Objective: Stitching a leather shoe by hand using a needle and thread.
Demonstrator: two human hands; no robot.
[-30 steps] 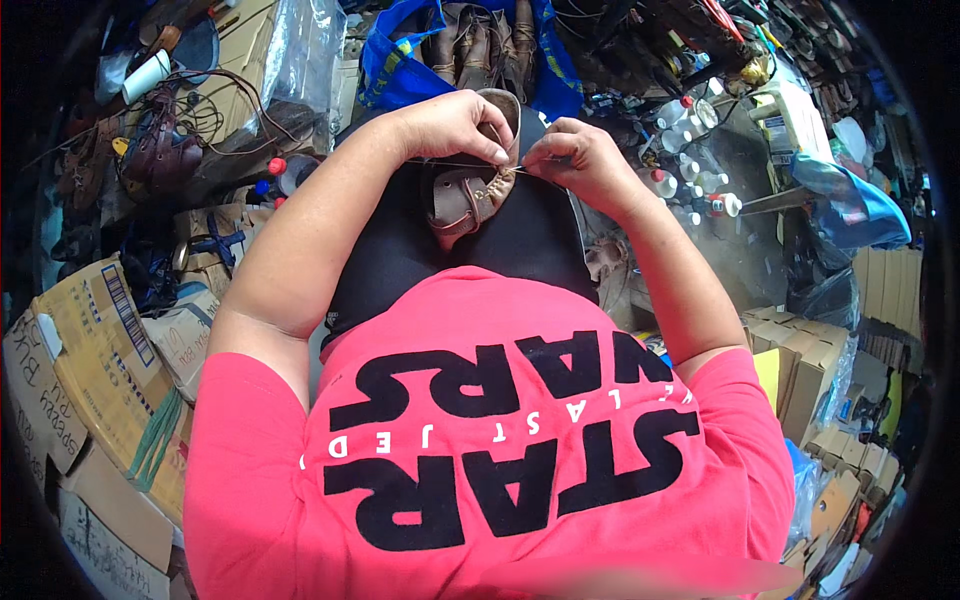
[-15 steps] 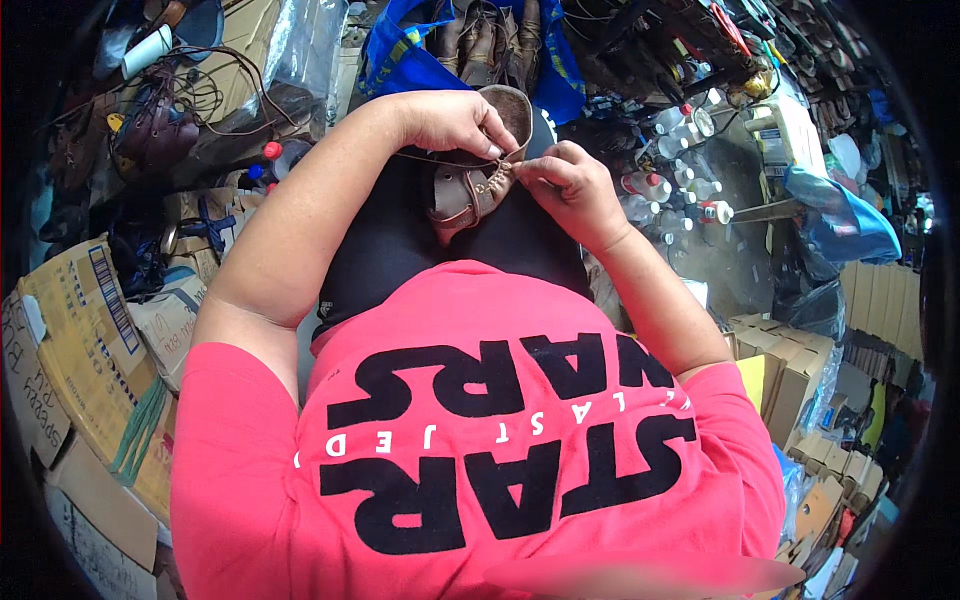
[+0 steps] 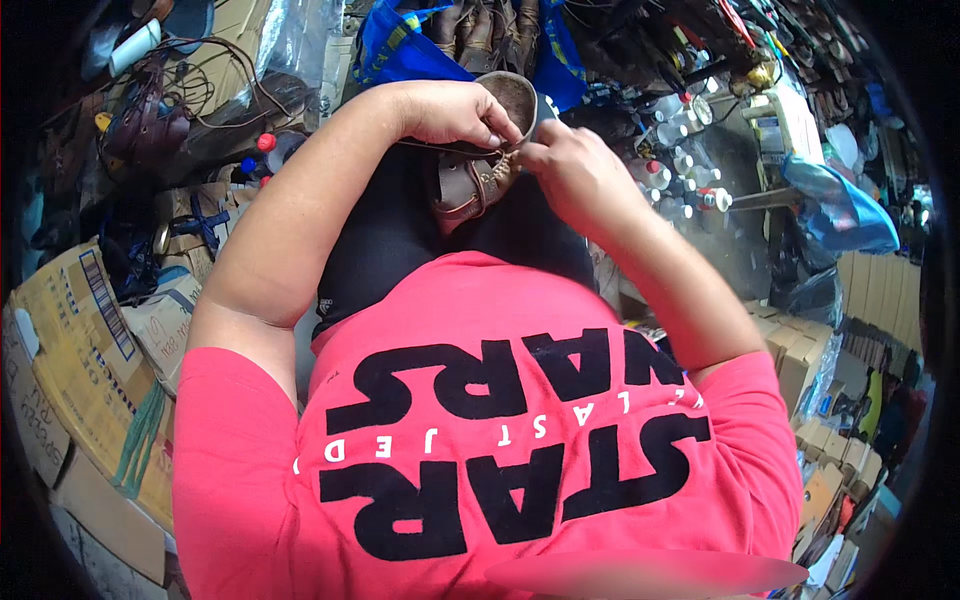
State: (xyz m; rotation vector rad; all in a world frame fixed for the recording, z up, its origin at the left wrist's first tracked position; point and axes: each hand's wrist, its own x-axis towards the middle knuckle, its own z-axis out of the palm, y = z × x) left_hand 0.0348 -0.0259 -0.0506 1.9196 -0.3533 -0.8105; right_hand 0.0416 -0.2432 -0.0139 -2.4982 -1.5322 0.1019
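A brown leather shoe (image 3: 452, 184) with a strap and pale stitching along its edge is on my lap, between my dark-clad thighs. My left hand (image 3: 465, 115) bends over its far left side, thumb and fingers pinched on the shoe's edge by the opening. Close by, at the right end of the stitching, my right hand (image 3: 575, 172) has its fingers pressed together; whatever is in them is too small to make out. A thin dark cord (image 3: 440, 150) runs beneath my left wrist toward the stitched edge.
Beyond the shoe stands a blue bag (image 3: 420, 50) holding brown shoe-shaped pieces. Several clear bottles (image 3: 675, 185) crowd the right side, near a blue plastic bag (image 3: 850, 210). Cardboard boxes (image 3: 75, 350) pile up at left, with more boxes (image 3: 785, 350) at right.
My right hand has turned so its back shows more, and its forearm has swung outward to the right. My left hand stays by the shoe's edge, barely shifted.
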